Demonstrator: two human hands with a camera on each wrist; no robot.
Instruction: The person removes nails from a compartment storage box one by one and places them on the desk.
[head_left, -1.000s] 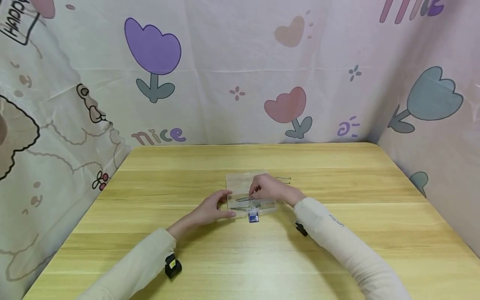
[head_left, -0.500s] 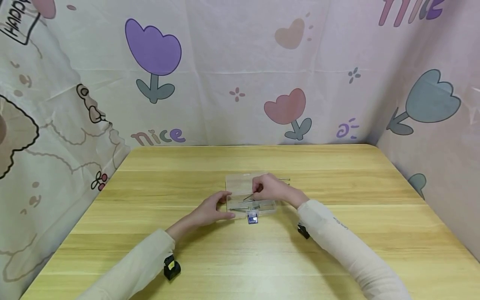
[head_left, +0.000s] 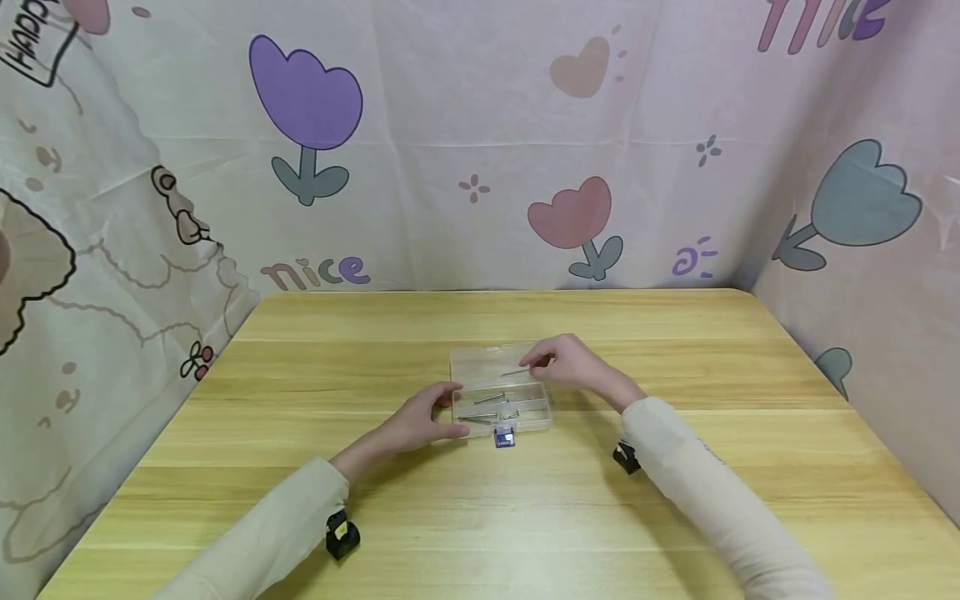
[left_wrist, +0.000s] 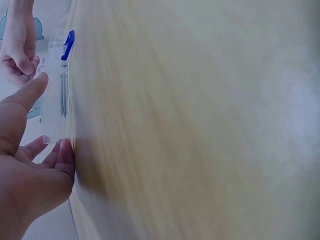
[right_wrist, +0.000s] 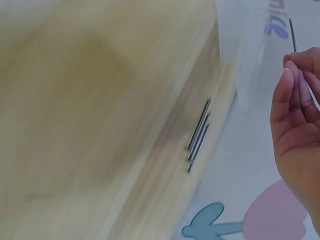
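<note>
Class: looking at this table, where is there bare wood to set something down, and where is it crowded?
Bare wood: the table beyond the right sleeve, and behind the clear plastic box. Crowded: around the box, between the left hand and the right hand pinching a nail.

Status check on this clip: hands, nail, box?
Left hand steadies clear box. Right hand pinches one nail above it. More nails lie on table. Nothing obstructing.

Clear box point(head_left: 500, 392) sat mid-table point(head_left: 675, 517), lid part behind tray part. Loose pins point(head_left: 483, 408) lay in tray; clasp point(head_left: 505, 437) at its near edge. Left hand point(head_left: 420, 417) touched box's left side. Right hand point(head_left: 573, 365), over box's right rear, pinched pin point(head_left: 517, 372). More pins point(right_wrist: 198, 134) lay on table right of box.
</note>
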